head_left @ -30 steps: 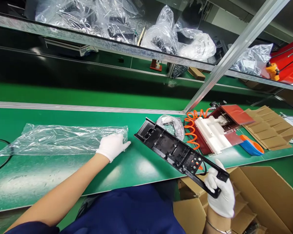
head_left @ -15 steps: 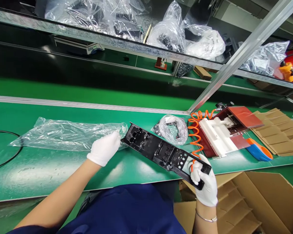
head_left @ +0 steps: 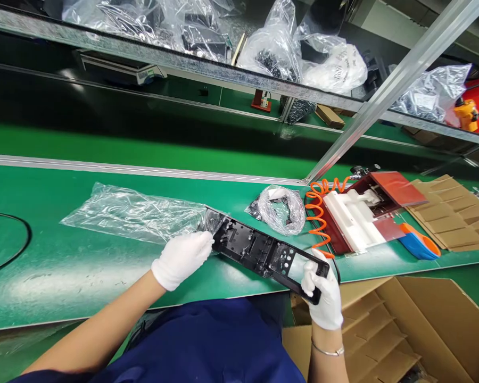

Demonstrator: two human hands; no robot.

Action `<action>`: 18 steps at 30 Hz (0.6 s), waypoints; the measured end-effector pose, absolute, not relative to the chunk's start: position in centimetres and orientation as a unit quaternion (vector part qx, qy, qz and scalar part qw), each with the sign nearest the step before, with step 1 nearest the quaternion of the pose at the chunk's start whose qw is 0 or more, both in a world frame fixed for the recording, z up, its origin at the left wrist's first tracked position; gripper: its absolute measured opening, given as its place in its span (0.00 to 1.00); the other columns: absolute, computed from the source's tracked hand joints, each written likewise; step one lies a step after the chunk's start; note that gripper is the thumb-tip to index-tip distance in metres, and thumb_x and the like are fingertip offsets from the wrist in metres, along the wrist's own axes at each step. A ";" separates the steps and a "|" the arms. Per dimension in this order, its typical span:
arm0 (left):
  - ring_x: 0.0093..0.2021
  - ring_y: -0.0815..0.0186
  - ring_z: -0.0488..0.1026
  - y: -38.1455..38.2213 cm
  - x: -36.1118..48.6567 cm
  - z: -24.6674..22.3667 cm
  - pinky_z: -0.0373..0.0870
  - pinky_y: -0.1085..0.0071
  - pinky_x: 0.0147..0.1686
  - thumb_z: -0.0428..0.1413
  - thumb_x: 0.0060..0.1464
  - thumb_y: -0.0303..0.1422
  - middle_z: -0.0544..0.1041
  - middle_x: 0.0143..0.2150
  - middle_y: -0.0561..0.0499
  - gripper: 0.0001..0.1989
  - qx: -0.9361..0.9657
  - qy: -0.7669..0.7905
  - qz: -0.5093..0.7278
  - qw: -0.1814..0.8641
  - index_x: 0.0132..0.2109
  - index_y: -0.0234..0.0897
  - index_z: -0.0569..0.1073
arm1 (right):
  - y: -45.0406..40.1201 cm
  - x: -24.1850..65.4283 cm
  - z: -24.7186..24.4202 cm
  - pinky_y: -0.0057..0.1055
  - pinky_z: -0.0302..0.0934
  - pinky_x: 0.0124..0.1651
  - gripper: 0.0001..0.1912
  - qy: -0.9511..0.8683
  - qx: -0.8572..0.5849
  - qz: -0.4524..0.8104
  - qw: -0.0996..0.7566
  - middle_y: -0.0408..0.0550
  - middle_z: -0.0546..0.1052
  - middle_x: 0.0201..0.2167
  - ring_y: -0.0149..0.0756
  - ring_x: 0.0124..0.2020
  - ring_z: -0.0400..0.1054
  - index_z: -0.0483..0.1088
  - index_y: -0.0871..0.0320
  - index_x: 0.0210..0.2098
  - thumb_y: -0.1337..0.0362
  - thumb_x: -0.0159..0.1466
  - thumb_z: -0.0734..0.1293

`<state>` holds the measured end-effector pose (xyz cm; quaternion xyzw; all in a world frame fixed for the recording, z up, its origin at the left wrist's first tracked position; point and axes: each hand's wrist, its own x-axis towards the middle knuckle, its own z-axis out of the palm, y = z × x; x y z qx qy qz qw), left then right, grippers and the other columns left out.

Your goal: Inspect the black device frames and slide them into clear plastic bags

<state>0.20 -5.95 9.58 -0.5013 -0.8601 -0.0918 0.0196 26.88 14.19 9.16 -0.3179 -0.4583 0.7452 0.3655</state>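
My right hand (head_left: 322,287), in a white glove, grips the near right end of a long black plastic housing (head_left: 249,246) with round holes and a pale window. The housing is tilted, its hollow side facing up. Its far left end is inside the mouth of a clear plastic bag (head_left: 131,214) that lies stretched over the green bench. My gloved left hand (head_left: 186,258) is closed on the bag's edge at that mouth, beside the housing. What its fingertips touch beneath the film is partly hidden.
A bagged ring of small dark parts (head_left: 278,209) lies beyond the housing. Right of it are an orange coiled hose (head_left: 318,221), a red and white fixture (head_left: 353,218) and a blue-orange object (head_left: 420,242). An open carton (head_left: 435,319) with dividers stands below the bench edge at right.
The housing has moved left, and its far end now lies within the bag's mouth. The bag has shifted to the right, and my left hand has moved right along with it.
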 end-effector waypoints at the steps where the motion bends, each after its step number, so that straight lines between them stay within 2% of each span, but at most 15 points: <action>1: 0.23 0.64 0.69 -5.8 0.4 9.7 0.57 0.69 0.27 0.41 0.62 0.33 0.71 0.22 0.49 0.18 -0.509 -0.854 -0.105 0.022 0.28 0.37 0.70 | 14.0 26.7 9.1 0.23 0.51 0.15 0.26 -0.457 -0.316 0.749 0.362 0.40 0.73 0.30 0.23 0.15 0.56 0.68 0.51 0.51 0.65 0.53 0.71; 9: 0.24 0.64 0.71 -3.6 3.8 10.8 0.58 0.69 0.25 0.45 0.60 0.28 0.72 0.23 0.49 0.13 -0.608 -0.784 -0.124 0.012 0.30 0.36 0.70 | 11.2 22.8 8.3 0.22 0.50 0.16 0.31 -0.419 -0.307 0.794 0.315 0.40 0.73 0.30 0.22 0.15 0.56 0.65 0.53 0.56 0.66 0.52 0.70; 14: 0.25 0.62 0.73 -1.5 6.4 10.7 0.61 0.68 0.25 0.47 0.59 0.27 0.73 0.24 0.49 0.10 -0.644 -0.751 -0.145 -0.002 0.30 0.36 0.70 | 8.4 18.9 7.7 0.22 0.56 0.20 0.38 -0.362 -0.346 0.803 0.322 0.38 0.73 0.30 0.22 0.18 0.59 0.59 0.52 0.60 0.69 0.51 0.68; 18: 0.26 0.61 0.73 -0.3 5.1 11.0 0.64 0.67 0.26 0.47 0.59 0.26 0.74 0.25 0.48 0.11 -0.595 -0.786 -0.168 0.011 0.31 0.35 0.71 | 6.9 17.5 7.2 0.25 0.61 0.23 0.37 -0.415 -0.310 0.792 0.323 0.39 0.74 0.32 0.24 0.18 0.61 0.56 0.52 0.63 0.68 0.53 0.66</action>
